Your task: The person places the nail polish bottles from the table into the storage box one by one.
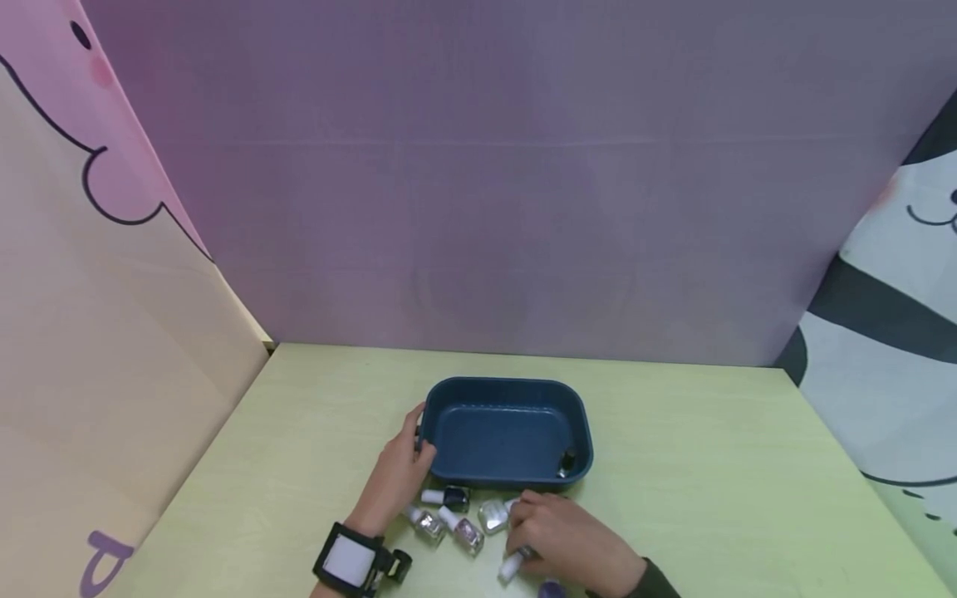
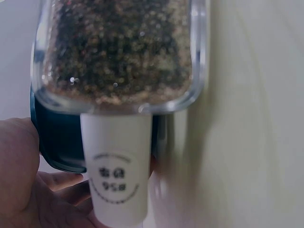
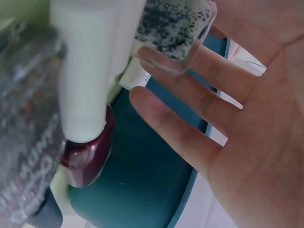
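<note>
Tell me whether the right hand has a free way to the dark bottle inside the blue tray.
Probably yes: the right hand lies just before the tray, whose low wall alone separates it from the dark bottle.

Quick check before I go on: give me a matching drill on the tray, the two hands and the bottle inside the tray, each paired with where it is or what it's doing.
Things:
1. left hand
2. right hand
3. blue tray
4. dark bottle

Places or states:
A. lies inside the tray, at its near right corner
B. holds the tray's left rim
C. rests over the bottles in front of the tray
D. stands on the green table, nearly empty

Pairs: 1-B, 2-C, 3-D, 4-A
</note>
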{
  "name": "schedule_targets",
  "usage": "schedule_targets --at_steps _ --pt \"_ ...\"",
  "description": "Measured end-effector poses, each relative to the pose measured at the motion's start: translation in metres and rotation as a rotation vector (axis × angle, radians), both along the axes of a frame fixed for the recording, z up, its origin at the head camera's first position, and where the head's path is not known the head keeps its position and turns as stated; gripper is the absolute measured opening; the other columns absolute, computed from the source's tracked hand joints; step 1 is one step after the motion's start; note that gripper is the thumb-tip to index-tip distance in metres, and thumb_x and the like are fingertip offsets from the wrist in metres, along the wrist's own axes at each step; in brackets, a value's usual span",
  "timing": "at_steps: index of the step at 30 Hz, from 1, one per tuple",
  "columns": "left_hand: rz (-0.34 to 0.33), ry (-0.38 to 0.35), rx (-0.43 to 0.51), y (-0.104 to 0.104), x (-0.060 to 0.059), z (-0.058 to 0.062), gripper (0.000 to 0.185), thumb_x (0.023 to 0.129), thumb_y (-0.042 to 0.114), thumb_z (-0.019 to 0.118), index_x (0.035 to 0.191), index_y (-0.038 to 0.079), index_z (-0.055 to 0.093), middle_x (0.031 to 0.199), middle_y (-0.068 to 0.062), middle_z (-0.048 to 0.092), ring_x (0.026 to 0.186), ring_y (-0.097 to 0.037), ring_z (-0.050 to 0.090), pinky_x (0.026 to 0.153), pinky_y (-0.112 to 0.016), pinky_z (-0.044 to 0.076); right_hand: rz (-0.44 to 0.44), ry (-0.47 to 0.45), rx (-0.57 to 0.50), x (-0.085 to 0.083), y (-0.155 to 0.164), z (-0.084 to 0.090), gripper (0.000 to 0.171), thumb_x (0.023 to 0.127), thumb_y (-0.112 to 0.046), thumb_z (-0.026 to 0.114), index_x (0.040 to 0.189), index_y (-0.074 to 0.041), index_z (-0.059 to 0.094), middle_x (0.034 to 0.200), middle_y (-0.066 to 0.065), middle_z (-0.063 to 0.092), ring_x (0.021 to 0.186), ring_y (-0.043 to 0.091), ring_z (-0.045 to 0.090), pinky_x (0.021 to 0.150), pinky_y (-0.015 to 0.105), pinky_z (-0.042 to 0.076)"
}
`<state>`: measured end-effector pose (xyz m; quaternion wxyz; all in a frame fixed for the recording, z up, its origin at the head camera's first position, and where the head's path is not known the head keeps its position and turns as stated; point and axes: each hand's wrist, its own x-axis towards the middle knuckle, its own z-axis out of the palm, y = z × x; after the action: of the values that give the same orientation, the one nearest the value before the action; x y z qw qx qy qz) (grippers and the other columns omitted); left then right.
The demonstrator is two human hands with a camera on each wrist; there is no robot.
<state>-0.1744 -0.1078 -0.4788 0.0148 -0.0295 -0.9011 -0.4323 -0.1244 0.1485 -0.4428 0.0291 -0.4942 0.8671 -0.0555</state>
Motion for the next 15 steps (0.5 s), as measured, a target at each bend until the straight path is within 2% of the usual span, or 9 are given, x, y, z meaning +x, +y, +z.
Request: schedule_targets --at_steps 6,10,15 --pt "0.008 0.002 0.003 -0.0002 0.0004 -0.0006 0.063 0.098 0.016 0.051 0.156 0.013 0.027 0.075 0.001 0.055 0.055 -0.010 0.047 0.049 -0.026 0.039 -0.009 0.038 -0.038 0.0010 0.0012 -0.0005 0.007 0.081 -0.030 0.080 0.086 -0.032 0.076 0.085 -0.020 0.062 0.081 0.000 0.050 0.072 0.016 0.043" --pt "0.007 0.000 0.008 -0.0003 0.0005 -0.0010 0.063 0.098 0.016 0.051 0.156 0.012 0.027 0.074 0.000 0.054 0.054 -0.011 0.046 0.048 -0.026 0.039 -0.038 0.026 -0.027 0.0009 0.0009 0.0013 0.008 0.082 -0.027 0.079 0.088 -0.028 0.076 0.084 -0.019 0.062 0.080 -0.001 0.051 0.072 0.017 0.044" --pt "-0.001 -0.003 0.010 -0.0007 -0.0003 -0.0006 0.063 0.098 0.014 0.050 0.156 0.013 0.026 0.075 0.000 0.055 0.054 -0.011 0.046 0.049 -0.027 0.039 -0.060 0.040 -0.015 0.0008 0.0010 0.0038 0.006 0.082 -0.025 0.079 0.084 -0.024 0.073 0.081 -0.017 0.059 0.076 0.000 0.051 0.069 0.018 0.044"
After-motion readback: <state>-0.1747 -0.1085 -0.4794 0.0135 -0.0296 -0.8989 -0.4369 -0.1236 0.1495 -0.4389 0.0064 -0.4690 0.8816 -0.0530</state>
